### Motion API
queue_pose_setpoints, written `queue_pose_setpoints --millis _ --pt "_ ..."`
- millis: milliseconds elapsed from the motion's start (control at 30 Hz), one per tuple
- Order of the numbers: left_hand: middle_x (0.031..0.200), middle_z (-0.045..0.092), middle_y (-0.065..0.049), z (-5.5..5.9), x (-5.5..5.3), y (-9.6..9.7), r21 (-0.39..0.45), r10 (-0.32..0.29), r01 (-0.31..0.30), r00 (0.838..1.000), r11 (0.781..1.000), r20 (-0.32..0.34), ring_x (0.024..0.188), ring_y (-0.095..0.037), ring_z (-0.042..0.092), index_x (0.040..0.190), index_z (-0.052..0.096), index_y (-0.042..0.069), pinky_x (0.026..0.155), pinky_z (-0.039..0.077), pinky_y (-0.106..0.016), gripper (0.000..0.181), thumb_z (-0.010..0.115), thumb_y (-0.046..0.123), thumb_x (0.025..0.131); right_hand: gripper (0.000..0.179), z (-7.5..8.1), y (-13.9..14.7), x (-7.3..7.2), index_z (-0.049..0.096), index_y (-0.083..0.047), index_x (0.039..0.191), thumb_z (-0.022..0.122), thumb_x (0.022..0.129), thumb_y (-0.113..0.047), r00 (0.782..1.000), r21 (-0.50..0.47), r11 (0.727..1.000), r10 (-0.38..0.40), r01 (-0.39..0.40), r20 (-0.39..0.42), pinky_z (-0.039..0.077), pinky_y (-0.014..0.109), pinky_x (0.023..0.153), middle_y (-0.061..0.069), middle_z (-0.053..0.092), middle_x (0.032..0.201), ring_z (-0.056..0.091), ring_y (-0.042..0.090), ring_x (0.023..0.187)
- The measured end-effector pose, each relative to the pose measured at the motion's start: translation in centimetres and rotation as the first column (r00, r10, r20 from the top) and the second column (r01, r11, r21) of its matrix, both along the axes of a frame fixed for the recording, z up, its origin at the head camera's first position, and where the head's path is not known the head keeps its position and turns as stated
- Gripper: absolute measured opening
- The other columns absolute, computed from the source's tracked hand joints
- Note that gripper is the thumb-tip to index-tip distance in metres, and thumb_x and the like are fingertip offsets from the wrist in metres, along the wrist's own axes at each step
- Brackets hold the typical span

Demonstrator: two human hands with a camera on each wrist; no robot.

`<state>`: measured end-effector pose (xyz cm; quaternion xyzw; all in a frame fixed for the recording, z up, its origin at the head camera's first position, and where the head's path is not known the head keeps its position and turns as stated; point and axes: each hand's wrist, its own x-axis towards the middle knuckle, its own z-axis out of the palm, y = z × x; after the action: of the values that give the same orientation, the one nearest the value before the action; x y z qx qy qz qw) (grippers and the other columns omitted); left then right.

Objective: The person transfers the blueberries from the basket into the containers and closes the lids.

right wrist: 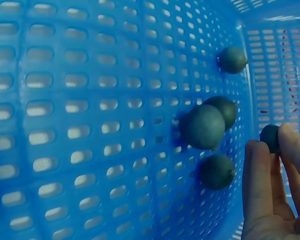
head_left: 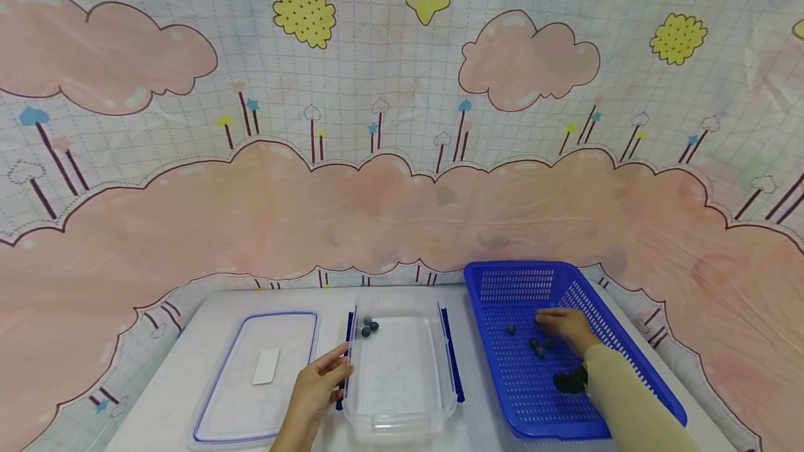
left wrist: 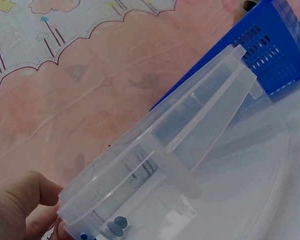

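My left hand (head_left: 314,386) grips the left side of a clear plastic box (head_left: 402,423), thumb and fingers at its rim. Several small dark green limes (head_left: 366,331) lie together in the box's far left corner. Over at the right, my right hand (head_left: 568,328) reaches into a blue perforated basket (head_left: 486,368). Between its thumb and fingertips, in the right wrist view, it pinches a small green lime (right wrist: 271,138), partly hidden by the thumb. More limes (right wrist: 205,127) rest on the basket floor below the hand, one lime (right wrist: 232,60) lying apart from the rest.
Left of the box a clear lid (head_left: 213,403) with a blue seal lies flat, a white label (head_left: 266,366) on it. Dark blue side clips (head_left: 453,361) flank the box. A dark lump (head_left: 569,381) shows by the right cuff. A printed cloth (head_left: 389,222) hangs behind the white table.
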<state>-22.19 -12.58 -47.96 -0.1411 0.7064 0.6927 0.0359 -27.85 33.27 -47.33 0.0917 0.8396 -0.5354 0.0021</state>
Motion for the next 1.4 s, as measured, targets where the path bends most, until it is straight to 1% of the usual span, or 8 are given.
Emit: queue_pose_setpoints --millis 300,400,533,600,733,1033,1267,1400 --pt "0.091 0.063 0.006 0.0 0.0 0.0 -0.002 0.003 -0.003 1.0 1.0 0.001 0.075 -0.01 0.056 0.129 0.065 0.006 0.057 0.051 -0.02 0.046 0.074 0.005 0.083 0.04 0.0 -0.6 -0.6 0.056 0.014 0.128 0.058 0.099 -0.013 1.0 -0.023 1.0 0.007 -0.006 0.018 0.043 0.051 0.104 0.029 0.058 0.131 0.051 0.044 0.126" --pt "0.093 0.063 0.005 0.0 -0.1 0.0 -0.001 0.005 -0.005 1.0 1.0 0.007 0.076 -0.01 0.055 0.128 0.065 0.007 0.058 0.051 -0.021 0.046 0.074 0.005 0.084 0.041 0.0 -1.0 -0.7 0.054 0.014 0.13 0.057 0.1 -0.013 0.999 -0.023 0.999 0.04 -0.039 0.012 0.042 0.052 0.105 0.03 0.055 0.133 0.048 0.045 0.129" --pt "0.093 0.063 0.004 -0.1 -0.1 0.0 0.005 0.007 -0.007 1.0 1.0 0.007 0.077 -0.011 0.055 0.129 0.065 0.007 0.058 0.051 -0.021 0.046 0.075 0.005 0.083 0.042 0.1 -1.4 -1.0 0.055 0.013 0.13 0.059 0.099 -0.015 0.997 -0.033 0.997 0.071 -0.071 0.009 0.042 0.051 0.105 0.029 0.055 0.134 0.048 0.045 0.129" --pt "0.092 0.062 0.004 -0.1 -0.1 0.0 0.006 0.007 -0.007 1.0 1.0 0.006 0.076 -0.01 0.055 0.129 0.065 0.007 0.058 0.051 -0.021 0.046 0.074 0.005 0.083 0.041 0.1 -1.8 -1.1 0.058 0.012 0.128 0.061 0.098 -0.016 0.998 -0.047 0.997 0.06 -0.059 0.01 0.043 0.05 0.105 0.027 0.058 0.131 0.05 0.043 0.128" --pt "0.091 0.062 0.005 -0.1 -0.1 0.0 0.006 0.004 -0.004 1.0 1.0 0.003 0.075 -0.01 0.056 0.129 0.065 0.006 0.058 0.051 -0.021 0.046 0.074 0.004 0.083 0.042 0.3 -2.6 -1.3 0.058 0.012 0.128 0.063 0.097 -0.016 0.997 -0.066 0.995 0.07 -0.07 0.007 0.043 0.049 0.105 0.026 0.059 0.131 0.052 0.042 0.127" --pt "0.091 0.063 0.006 -0.1 0.0 0.0 0.0 0.002 -0.002 1.0 1.0 -0.002 0.074 -0.01 0.056 0.128 0.065 0.006 0.058 0.051 -0.02 0.046 0.074 0.004 0.083 0.045 1.0 -4.7 -1.5 0.055 0.012 0.13 0.063 0.097 -0.016 0.992 -0.106 0.986 0.126 -0.129 -0.028 0.044 0.049 0.105 0.025 0.06 0.13 0.056 0.039 0.124" --pt "0.093 0.062 0.004 -0.1 0.0 -0.1 0.01 0.004 -0.004 1.0 1.0 0.0 0.075 -0.01 0.056 0.129 0.064 0.006 0.057 0.051 -0.02 0.046 0.074 0.005 0.084 0.049 2.0 -6.2 -1.1 0.053 0.008 0.136 0.062 0.097 -0.02 0.988 -0.137 0.979 0.153 -0.15 0.006 0.037 0.052 0.109 0.026 0.053 0.139 0.047 0.041 0.132" --pt "0.092 0.062 0.005 0.0 0.0 0.0 0.018 0.001 -0.002 1.0 1.0 0.001 0.074 -0.01 0.056 0.129 0.064 0.006 0.057 0.051 -0.02 0.046 0.073 0.004 0.084 0.049 2.3 -6.8 -0.8 0.051 0.008 0.137 0.062 0.097 -0.019 0.986 -0.167 0.972 0.166 -0.164 -0.003 0.036 0.051 0.111 0.024 0.053 0.139 0.046 0.04 0.133"
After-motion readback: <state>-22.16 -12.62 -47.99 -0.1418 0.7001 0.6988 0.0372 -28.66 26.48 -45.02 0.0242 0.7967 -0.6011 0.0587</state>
